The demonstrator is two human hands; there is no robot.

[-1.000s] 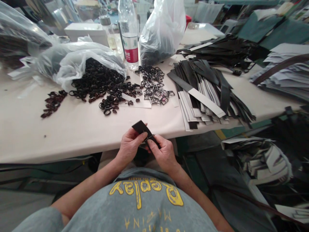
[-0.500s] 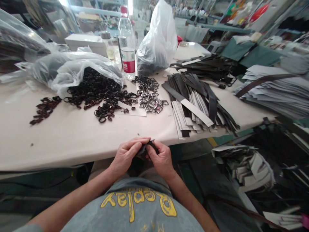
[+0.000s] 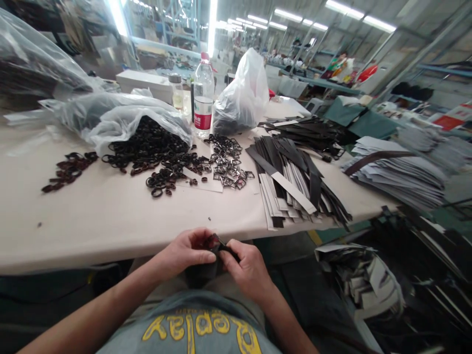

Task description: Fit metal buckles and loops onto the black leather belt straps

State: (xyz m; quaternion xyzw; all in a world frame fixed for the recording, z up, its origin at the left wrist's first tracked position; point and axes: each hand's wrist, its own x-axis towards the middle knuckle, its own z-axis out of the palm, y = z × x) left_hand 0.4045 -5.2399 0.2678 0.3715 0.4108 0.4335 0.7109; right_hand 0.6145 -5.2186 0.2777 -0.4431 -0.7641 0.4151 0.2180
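At the table's front edge, my left hand (image 3: pixel 190 252) is closed, thumb and fingers pinching a black strap (image 3: pixel 229 250). My right hand (image 3: pixel 245 268) grips the same strap from the other side. Between the fingertips shows a small shiny metal piece, perhaps a buckle; the fingers partly hide it. Beyond my hands lies a heap of square metal buckles (image 3: pixel 230 169). Small black strap loops (image 3: pixel 147 147) spill from a clear plastic bag (image 3: pixel 110 110) to its left. Black and white-backed strips (image 3: pixel 283 182) are piled on the right.
A plastic bottle (image 3: pixel 203 98) and a small jar (image 3: pixel 176 93) stand behind the heaps, beside a filled white bag (image 3: pixel 243 93). Brown loops (image 3: pixel 70 169) lie at left. A tied stack of light sheets (image 3: pixel 398 172) sits at right, above a container of offcuts (image 3: pixel 365 280).
My view has tilted up, showing more ceiling lights. The left hand has opened its grip a little and shifted left, and a metal edge now shows between my hands.
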